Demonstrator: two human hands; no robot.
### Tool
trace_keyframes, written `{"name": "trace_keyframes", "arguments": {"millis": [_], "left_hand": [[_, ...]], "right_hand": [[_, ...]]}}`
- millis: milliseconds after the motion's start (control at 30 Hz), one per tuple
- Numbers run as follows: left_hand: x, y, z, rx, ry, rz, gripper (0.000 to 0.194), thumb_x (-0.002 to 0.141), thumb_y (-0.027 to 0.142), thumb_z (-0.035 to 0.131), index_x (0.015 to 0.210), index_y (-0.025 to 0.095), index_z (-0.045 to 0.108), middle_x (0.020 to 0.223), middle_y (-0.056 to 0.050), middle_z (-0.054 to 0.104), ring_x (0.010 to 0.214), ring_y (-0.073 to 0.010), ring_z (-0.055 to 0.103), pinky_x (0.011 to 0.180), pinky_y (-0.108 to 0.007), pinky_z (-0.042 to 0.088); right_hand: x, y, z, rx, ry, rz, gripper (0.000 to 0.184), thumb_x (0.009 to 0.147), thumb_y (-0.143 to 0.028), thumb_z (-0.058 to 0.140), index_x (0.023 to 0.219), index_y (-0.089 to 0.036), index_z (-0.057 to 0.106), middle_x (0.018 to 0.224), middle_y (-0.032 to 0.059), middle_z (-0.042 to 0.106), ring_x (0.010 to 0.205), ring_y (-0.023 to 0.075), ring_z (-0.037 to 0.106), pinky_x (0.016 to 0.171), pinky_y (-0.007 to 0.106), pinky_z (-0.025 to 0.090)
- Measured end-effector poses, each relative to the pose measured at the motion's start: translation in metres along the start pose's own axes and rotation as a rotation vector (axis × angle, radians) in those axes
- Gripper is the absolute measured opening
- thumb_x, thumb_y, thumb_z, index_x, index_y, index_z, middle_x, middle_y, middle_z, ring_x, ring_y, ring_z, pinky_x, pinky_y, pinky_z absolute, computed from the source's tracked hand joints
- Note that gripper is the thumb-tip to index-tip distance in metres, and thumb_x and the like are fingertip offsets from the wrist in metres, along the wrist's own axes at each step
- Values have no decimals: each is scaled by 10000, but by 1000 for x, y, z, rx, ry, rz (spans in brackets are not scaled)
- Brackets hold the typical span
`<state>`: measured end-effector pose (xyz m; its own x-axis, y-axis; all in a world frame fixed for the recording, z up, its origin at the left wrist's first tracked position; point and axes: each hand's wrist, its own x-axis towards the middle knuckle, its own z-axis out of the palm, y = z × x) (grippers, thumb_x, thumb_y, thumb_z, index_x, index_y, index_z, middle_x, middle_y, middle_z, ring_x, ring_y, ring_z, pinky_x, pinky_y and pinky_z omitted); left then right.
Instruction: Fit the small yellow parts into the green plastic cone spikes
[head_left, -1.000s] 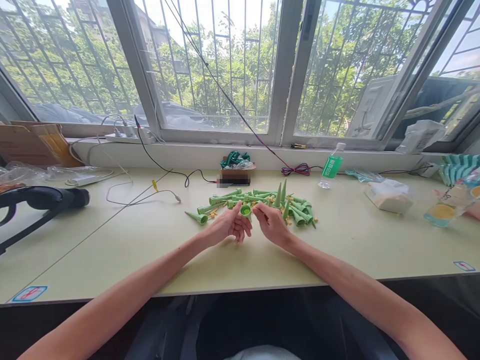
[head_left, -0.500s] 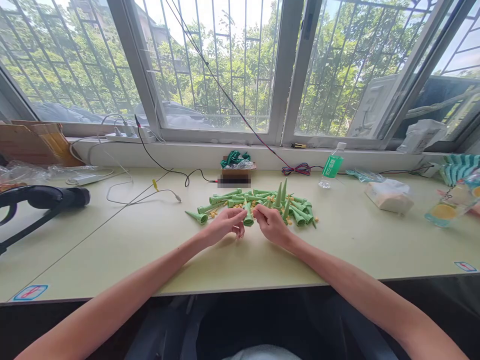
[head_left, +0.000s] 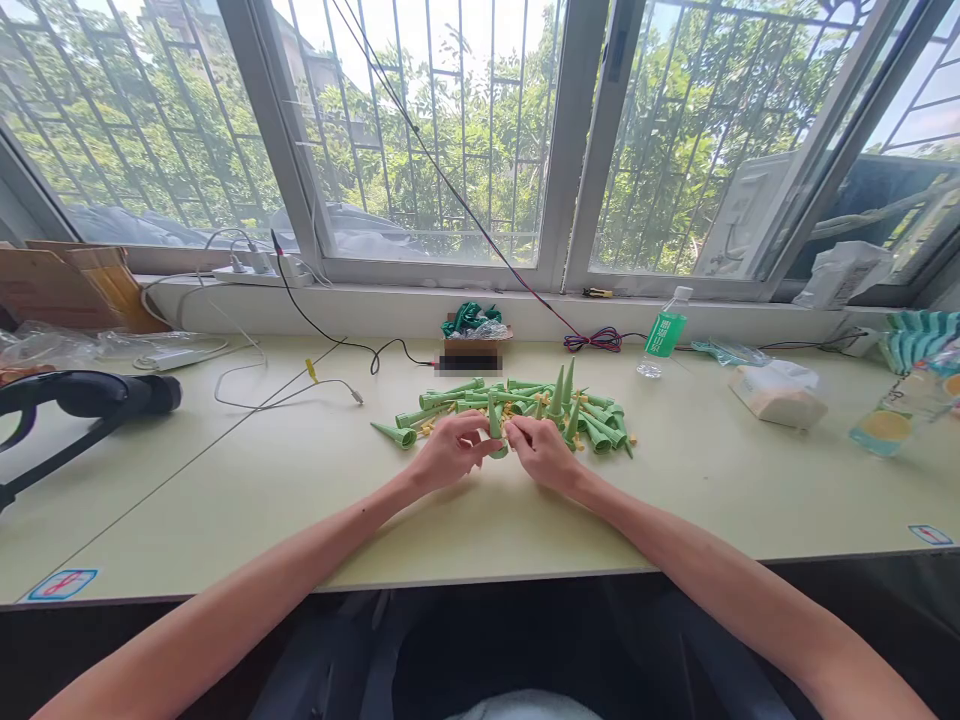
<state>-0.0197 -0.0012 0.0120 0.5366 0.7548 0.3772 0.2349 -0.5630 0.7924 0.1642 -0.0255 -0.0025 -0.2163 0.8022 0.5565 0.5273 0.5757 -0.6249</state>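
My left hand (head_left: 452, 450) grips a hollow green plastic spike (head_left: 494, 413) by its lower part. The spike is upright, tip pointing up, with its wide end low between my hands. Close on its right, my right hand (head_left: 545, 452) is closed in a pinch; whatever its fingertips hold is hidden. Behind both hands lies a heap of similar green spikes (head_left: 600, 430), a few of them standing on their wide ends. Small yellow pieces (head_left: 517, 407) are scattered among them. One loose spike (head_left: 394, 435) lies left of the heap.
A small box with green wrapping (head_left: 474, 322) stands behind the heap. To the right are a water bottle (head_left: 664, 335), a tissue pack (head_left: 778, 393) and a drink bag (head_left: 892, 420). Cables (head_left: 300, 400) and a black headset (head_left: 90, 400) lie on the left.
The spike in my left hand has turned from its open end facing me to tip up. My left fingers have shifted around its base. My right hand has barely moved.
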Motion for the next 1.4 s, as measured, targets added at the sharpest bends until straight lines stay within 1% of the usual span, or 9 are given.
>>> {"name": "trace_keyframes", "arguments": {"millis": [233,433,500,600,733,867,967,1167,1400], "left_hand": [[0,2,1,120,56,87,383,857,541,596,805,170,673,915,-51,573,563,-71,540,480,-206,519],[3,1,2,12,148,-32,379,808,539,662,887,180,569,833,-14,593,495,-73,555,388,-181,444],[3,0,1,-57,98,-83,414,840,566,608,793,157,568,689,0,569,471,-84,548,380,-178,422],[4,0,0,-199,-57,-207,597,896,637,455,633,119,593,571,-29,558,422,-95,529,371,-196,402],[5,0,-2,-364,-217,-339,665,881,676,444,655,89,659,636,-89,635,438,-107,552,388,-209,411],[5,-2,-4,-400,-240,-369,623,873,657,487,724,85,685,727,-95,663,469,-94,556,414,-204,428],[4,-4,-5,-407,-241,-367,611,877,648,491,761,79,682,782,-100,671,476,-89,557,416,-203,427],[2,-2,-5,-340,-216,-292,495,853,599,575,743,117,604,507,-10,572,434,-105,541,435,-207,424],[1,-1,-5,-223,-148,-194,370,820,490,672,761,139,572,505,14,568,436,-90,504,440,-204,397]], "right_hand": [[1,-1,-1,20,16,48,398,962,-377,370,604,-202,360,532,-38,369,500,102,320,515,264,254],[3,-2,-1,10,144,78,382,981,-407,374,658,-206,406,542,-42,366,500,111,320,508,265,250],[3,-1,-2,17,158,72,366,988,-410,368,689,-207,425,547,-44,364,501,114,323,512,264,256],[2,0,-3,27,140,36,353,992,-408,370,705,-209,422,561,-46,361,510,114,319,520,261,264],[1,0,-2,46,83,-21,343,991,-386,378,699,-209,400,576,-48,361,521,108,302,526,253,268],[-1,0,-3,54,65,-23,342,990,-371,380,692,-204,396,573,-50,357,521,102,297,525,249,261],[-1,1,-2,67,65,-11,348,986,-376,388,686,-201,394,566,-51,355,519,99,298,521,244,260],[-1,2,-1,85,57,2,356,984,-383,379,678,-201,367,575,-45,374,514,96,317,518,241,263],[-1,-3,-2,55,54,18,370,988,-390,350,668,-204,357,571,-39,387,508,99,319,517,253,252]]}}
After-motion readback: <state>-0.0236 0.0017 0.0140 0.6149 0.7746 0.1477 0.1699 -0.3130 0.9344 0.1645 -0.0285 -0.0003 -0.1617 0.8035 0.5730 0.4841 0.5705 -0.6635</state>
